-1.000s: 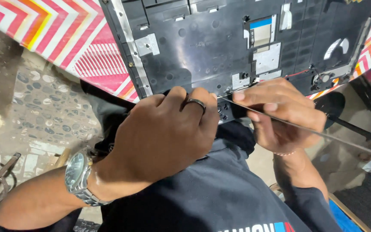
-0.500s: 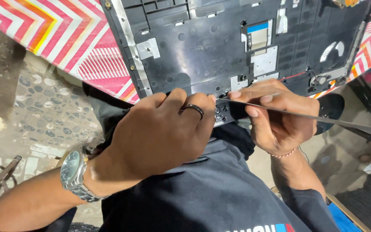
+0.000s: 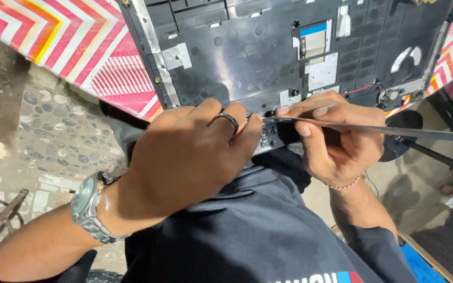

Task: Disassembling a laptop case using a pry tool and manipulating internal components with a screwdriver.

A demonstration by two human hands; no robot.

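A black laptop chassis (image 3: pixel 247 57) lies open side up on a table with a pink and orange chevron cover (image 3: pixel 69 42). My left hand (image 3: pixel 184 157), with a ring and a steel wristwatch, grips the chassis's near edge. My right hand (image 3: pixel 336 139) holds a long thin flat metal tool (image 3: pixel 394 131). Its tip rests at the near edge of the chassis, by my left fingertips. The spot under the tip is partly hidden by my fingers.
A pebbled floor (image 3: pixel 43 126) lies to the left below the table. A dark round stool or stand (image 3: pixel 405 131) sits to the right under the table edge. My dark shirt (image 3: pixel 252 230) fills the lower middle, with a blue object (image 3: pixel 420 262) at the bottom right.
The view has shifted slightly. My right hand has tilted the tool a little and its tip stays at the chassis edge. My left hand keeps its grip.
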